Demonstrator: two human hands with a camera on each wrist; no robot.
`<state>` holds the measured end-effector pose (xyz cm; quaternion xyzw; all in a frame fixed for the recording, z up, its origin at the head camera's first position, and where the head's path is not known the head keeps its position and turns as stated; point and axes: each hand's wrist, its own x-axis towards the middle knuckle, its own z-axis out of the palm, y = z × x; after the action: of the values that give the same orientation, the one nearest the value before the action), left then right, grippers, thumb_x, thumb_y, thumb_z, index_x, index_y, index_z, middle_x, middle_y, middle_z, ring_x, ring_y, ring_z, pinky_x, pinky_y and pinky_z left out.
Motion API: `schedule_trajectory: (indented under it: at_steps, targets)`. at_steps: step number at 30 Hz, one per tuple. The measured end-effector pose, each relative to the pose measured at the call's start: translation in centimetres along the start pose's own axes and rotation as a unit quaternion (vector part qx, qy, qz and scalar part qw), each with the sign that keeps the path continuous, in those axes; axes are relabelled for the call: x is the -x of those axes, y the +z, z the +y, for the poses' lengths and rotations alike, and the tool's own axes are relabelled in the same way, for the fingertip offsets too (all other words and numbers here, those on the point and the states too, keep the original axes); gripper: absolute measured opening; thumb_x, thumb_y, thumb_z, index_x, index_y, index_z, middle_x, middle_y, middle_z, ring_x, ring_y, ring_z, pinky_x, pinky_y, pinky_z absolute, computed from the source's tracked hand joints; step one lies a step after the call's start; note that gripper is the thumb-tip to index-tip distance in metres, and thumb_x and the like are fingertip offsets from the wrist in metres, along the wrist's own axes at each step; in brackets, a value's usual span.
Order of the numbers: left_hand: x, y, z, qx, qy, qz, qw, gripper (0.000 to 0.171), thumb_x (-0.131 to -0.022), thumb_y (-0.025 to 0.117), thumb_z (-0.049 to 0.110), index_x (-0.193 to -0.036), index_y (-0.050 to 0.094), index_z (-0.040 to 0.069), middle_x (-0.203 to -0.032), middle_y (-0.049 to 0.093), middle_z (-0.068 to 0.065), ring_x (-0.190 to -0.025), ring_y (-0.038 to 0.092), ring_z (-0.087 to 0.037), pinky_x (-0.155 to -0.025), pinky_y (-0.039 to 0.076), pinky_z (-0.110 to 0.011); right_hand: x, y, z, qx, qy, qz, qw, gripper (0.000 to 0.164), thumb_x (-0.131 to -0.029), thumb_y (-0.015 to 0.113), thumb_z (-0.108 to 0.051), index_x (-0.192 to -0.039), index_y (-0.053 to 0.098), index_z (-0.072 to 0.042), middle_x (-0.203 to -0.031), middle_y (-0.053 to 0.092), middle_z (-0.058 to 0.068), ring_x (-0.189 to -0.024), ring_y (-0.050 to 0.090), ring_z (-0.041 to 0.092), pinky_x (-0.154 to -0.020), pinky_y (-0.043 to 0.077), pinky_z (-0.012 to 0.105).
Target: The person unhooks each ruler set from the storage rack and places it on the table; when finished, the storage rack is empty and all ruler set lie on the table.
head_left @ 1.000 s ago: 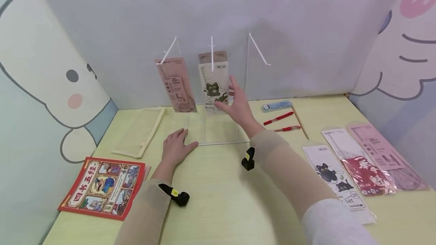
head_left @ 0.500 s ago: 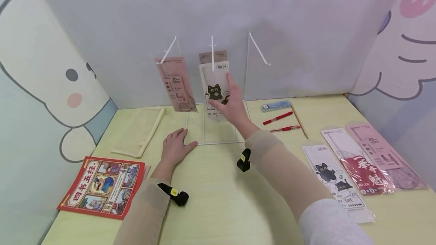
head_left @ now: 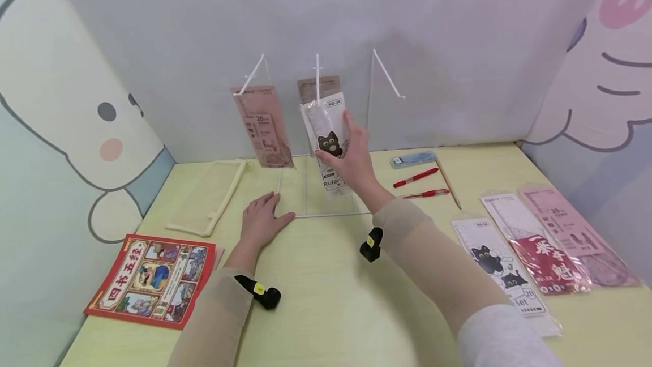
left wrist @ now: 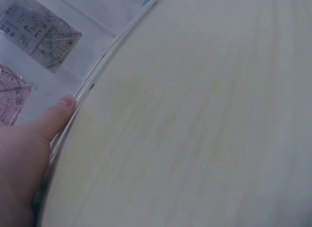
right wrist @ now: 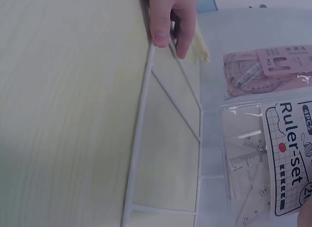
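Pale yellow-green, wood-grained table, smooth, backed on the far side by a plain grey wall. Far centre: white thin-wire rack, rectangular base, three slanting prongs up top.

Near left, red-bordered paper picture book, flat. Beyond it, sheer rectangular pouch with a padded cream edge.

White card ruler packet with black cats, in glossy clear plastic: at the middle prong, tilted, lower end swung right. Whether the prong passes through it, cannot tell. Transparent scales show in its lower part. Brown-tinted packet directly behind; pink card packet in clear plastic on the left prong. Right side of table: three overlapping sleeved packets, white, white-and-red, pink.

Right hand: grasping the cat packet, thumb across its front face, index finger along the right edge. Left hand: grasping nothing, fingers relaxed and slightly spread, thumb touching the rack's near left corner.

Far right: flat blue packet, slim wooden stick, two glossy red pens.
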<state>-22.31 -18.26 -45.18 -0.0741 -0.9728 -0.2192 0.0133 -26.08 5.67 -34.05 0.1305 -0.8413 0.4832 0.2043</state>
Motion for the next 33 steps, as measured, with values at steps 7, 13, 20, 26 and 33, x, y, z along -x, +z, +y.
schedule_trajectory:
  at_steps: [7,13,20,26,33]
  targets:
    - [-0.1,0.1,-0.2,-0.001,0.005,0.002,1.0000,0.078,-0.086,0.054,0.059,-0.142,0.040,0.007,-0.147,0.033,-0.015,-0.132,0.026,-0.040,-0.104,0.018,-0.057,0.6,-0.7,-0.1,0.004,-0.015,0.001,1.000,0.101,-0.075,0.078,-0.037,-0.152,0.013,-0.023,-0.122,0.033,0.017,-0.100,0.046,0.026,-0.077,0.051,0.039]
    - [0.0,0.1,-0.2,0.001,0.007,-0.003,1.0000,0.079,-0.087,0.053,0.060,-0.143,0.039,0.007,-0.147,0.032,-0.015,-0.132,0.026,-0.040,-0.104,0.017,-0.058,1.4,-1.5,-0.2,0.016,-0.025,-0.006,1.000,0.101,-0.075,0.078,-0.037,-0.151,0.015,-0.022,-0.119,0.035,0.016,-0.098,0.044,0.024,-0.072,0.051,0.037]
    - [-0.1,-0.1,-0.2,0.000,0.010,-0.004,0.9999,0.080,-0.087,0.052,0.061,-0.143,0.038,0.006,-0.148,0.031,-0.015,-0.132,0.025,-0.042,-0.104,0.017,-0.059,2.0,-2.3,-0.6,0.014,-0.039,-0.008,0.999,0.099,-0.074,0.079,-0.036,-0.151,0.019,-0.019,-0.120,0.035,0.016,-0.098,0.044,0.024,-0.071,0.051,0.038]
    - [-0.1,-0.3,-0.5,0.001,0.006,0.002,1.0000,0.078,-0.087,0.055,0.058,-0.142,0.039,0.005,-0.146,0.033,-0.017,-0.131,0.026,-0.042,-0.103,0.018,-0.059,2.5,-2.8,-1.0,0.010,-0.073,-0.007,0.997,0.098,-0.074,0.081,-0.033,-0.149,0.021,-0.014,-0.122,0.035,0.017,-0.100,0.044,0.025,-0.072,0.050,0.038]
    - [-0.1,0.0,-0.2,0.008,0.011,0.000,0.9999,0.079,-0.086,0.054,0.059,-0.142,0.039,0.005,-0.146,0.033,-0.018,-0.131,0.026,-0.042,-0.103,0.018,-0.060,3.2,-3.9,-1.4,0.020,-0.105,0.000,0.994,0.095,-0.074,0.081,-0.028,-0.148,0.024,-0.010,-0.116,0.039,0.016,-0.095,0.047,0.025,-0.069,0.050,0.037]
